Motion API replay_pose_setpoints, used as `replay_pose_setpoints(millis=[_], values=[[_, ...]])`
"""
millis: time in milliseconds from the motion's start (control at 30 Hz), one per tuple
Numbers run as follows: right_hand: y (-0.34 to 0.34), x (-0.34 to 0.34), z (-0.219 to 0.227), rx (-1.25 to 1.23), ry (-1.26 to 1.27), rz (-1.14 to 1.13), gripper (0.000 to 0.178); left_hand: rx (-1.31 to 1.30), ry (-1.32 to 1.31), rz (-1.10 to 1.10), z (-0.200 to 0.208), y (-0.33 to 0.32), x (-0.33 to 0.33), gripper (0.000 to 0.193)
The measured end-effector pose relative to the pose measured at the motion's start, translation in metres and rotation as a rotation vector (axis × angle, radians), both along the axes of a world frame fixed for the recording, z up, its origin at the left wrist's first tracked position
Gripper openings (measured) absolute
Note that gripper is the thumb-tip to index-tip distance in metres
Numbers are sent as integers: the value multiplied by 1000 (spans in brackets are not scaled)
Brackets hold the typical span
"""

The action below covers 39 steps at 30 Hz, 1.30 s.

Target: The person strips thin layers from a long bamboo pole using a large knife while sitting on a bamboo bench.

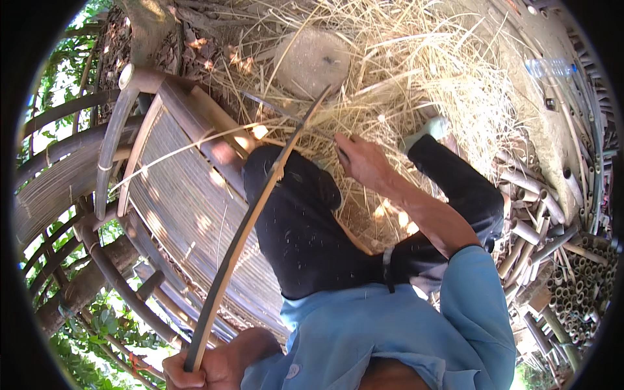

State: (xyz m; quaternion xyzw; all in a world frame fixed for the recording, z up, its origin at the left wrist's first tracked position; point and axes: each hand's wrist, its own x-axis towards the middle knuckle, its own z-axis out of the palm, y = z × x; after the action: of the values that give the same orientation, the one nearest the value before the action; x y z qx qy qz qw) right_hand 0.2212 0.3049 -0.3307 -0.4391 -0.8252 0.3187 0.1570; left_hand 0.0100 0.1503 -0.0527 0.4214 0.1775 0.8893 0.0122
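My left hand (218,361), low on the left, is closed round the thick end of a long bamboo strip (237,250). The strip slants up and away over my left thigh and knee (279,195), narrowing to a tip near a round wooden block. Past the middle, my right hand (364,162) is closed, with a bit of dark handle showing at its fingers. A thin grey blade (263,103) crosses behind the strip in line with that hand, so it looks like a long knife. Part of it is hidden or blurred.
I sit on a slatted bamboo bench (175,175). Straw shavings (429,58) cover the ground around the round wooden block (312,62). At the right are stacked bamboo tubes (582,279) and a clear plastic bottle (549,67). My right foot (426,130) is among the shavings.
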Motion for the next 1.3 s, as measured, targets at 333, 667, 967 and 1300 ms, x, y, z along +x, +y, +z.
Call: replay_pose_setpoints(millis=[333, 667, 967, 1300], values=[[27, 49, -148, 60, -64, -152, 19, -71, 87, 45, 0, -4, -16, 43], [29, 82, -148, -60, -355, -204, 36, -140, 72, 326, 16, -8, -21, 41], [-78, -29, 146, 86, 134, 100, 14, -252, 77, 303, 14, -16, 12, 35], [-135, -43, 203, 264, 245, 260, 33, -260, 15, 347, 11, -17, 22, 34]])
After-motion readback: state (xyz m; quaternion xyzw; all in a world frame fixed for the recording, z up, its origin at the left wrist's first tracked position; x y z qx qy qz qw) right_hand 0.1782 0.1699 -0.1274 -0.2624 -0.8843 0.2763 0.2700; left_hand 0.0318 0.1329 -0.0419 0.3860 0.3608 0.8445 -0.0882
